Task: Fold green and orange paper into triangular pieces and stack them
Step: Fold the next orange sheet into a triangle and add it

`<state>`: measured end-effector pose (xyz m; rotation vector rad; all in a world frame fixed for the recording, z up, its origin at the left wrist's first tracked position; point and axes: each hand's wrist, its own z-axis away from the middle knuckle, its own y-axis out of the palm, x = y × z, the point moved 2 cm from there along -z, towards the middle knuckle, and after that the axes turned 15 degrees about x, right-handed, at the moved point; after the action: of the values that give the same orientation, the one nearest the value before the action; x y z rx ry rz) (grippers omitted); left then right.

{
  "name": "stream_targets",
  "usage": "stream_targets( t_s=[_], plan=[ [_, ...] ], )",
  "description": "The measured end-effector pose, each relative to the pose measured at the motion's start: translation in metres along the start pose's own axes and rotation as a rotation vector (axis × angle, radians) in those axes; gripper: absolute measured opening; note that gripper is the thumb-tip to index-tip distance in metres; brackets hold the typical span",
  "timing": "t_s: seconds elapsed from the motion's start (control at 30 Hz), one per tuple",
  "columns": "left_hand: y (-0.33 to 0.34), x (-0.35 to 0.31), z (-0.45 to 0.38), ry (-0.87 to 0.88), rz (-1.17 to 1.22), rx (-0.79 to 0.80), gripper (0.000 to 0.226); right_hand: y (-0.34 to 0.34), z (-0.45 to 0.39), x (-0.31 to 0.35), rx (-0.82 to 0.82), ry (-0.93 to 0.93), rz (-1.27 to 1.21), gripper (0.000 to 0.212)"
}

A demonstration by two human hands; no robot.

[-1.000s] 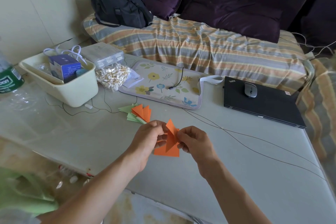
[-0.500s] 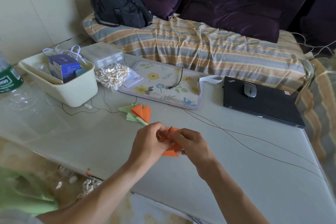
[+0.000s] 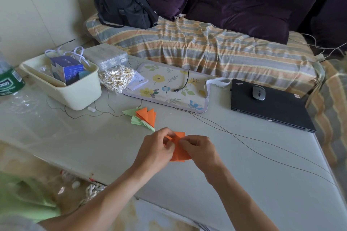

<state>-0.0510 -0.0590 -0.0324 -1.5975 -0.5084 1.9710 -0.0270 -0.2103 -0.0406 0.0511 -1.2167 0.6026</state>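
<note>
An orange paper [image 3: 179,153] is held just above the grey table [image 3: 244,184], partly folded. My left hand [image 3: 155,151] pinches its left side and my right hand [image 3: 200,151] pinches its right side, fingertips meeting over the upper part. The fingers hide much of the fold. Behind the hands lies a fanned pile of folded triangular pieces [image 3: 143,118], orange ones on top of pale green ones.
A cream bin [image 3: 75,93] with a blue box stands at the left, a bag of cotton swabs [image 3: 116,78] beside it. A floral mat [image 3: 169,88] and a closed black laptop [image 3: 270,107] with a mouse lie further back. Thin cables cross the table.
The orange paper's raised point has been folded down and flattened. Both hands closed in over the paper and now press its upper part.
</note>
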Motion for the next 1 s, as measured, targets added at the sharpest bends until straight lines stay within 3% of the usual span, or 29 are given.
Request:
stream_targets(
  t_s=[0.13,0.23,0.83,1.0],
  plan=[
    [-0.0008,0.0027,-0.0008,-0.010,0.016,-0.030,0.007,-0.0001,-0.0003,-0.0008,-0.097,-0.052,0.063,0.006],
    [-0.0014,0.0034,-0.0017,-0.036,0.075,-0.029,0.007,-0.0022,0.0006,0.0002,-0.146,-0.123,0.063,0.013],
    [-0.0029,-0.0025,0.0039,-0.116,0.446,-0.039,0.013,0.0017,0.0007,0.0031,-0.167,-0.326,0.240,0.017],
    [-0.0056,-0.0012,0.0025,-0.141,0.534,-0.056,0.007,0.0047,0.0010,0.0029,-0.081,-0.267,0.235,0.014]
  ],
)
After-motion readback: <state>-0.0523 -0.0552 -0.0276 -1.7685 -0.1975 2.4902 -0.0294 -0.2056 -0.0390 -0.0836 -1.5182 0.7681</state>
